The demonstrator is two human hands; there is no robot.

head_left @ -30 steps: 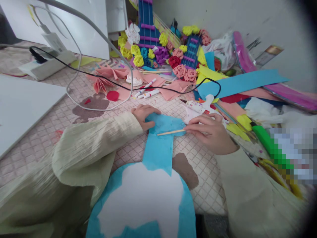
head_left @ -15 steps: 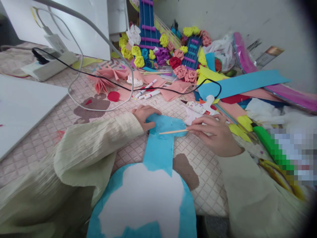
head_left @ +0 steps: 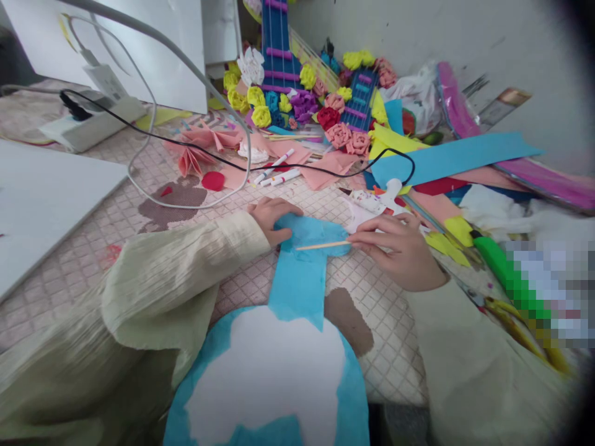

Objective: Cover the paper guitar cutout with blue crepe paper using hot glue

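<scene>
A guitar-shaped cutout covered in blue paper lies with its narrow neck and head away from me. A large white area shows on its rounded body near the front. My left hand grips the head's left edge, thumb on top and the other fingers around the far side. Between the thumb and fingers of my right hand is a thin wooden stick. Its tip rests on or just above the blue head; I cannot tell which.
Finished paper guitars with crepe flowers stand at the back. Markers, pink paper scraps and a black cable cross the middle. A power strip and white board lie left. Blue paper and a green tube lie right.
My right hand has shifted very slightly to the left with the stick. The left hand and the cutout have not visibly moved.
</scene>
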